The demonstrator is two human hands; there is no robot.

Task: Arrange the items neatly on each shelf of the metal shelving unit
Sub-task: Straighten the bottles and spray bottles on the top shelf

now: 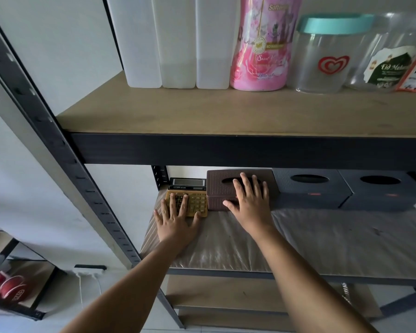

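Both hands spread flat: left hand [175, 218] on yellow calculator [195, 205], right hand [249, 200] atop brown tissue box [216, 186].

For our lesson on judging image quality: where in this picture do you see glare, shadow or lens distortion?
Head view: glare streaks the plastic sheet covering the lower shelf; the tissue boxes at the back sit in shadow under the upper shelf; the wide-angle lens makes the metal upright lean; the red object at bottom left is blurred.
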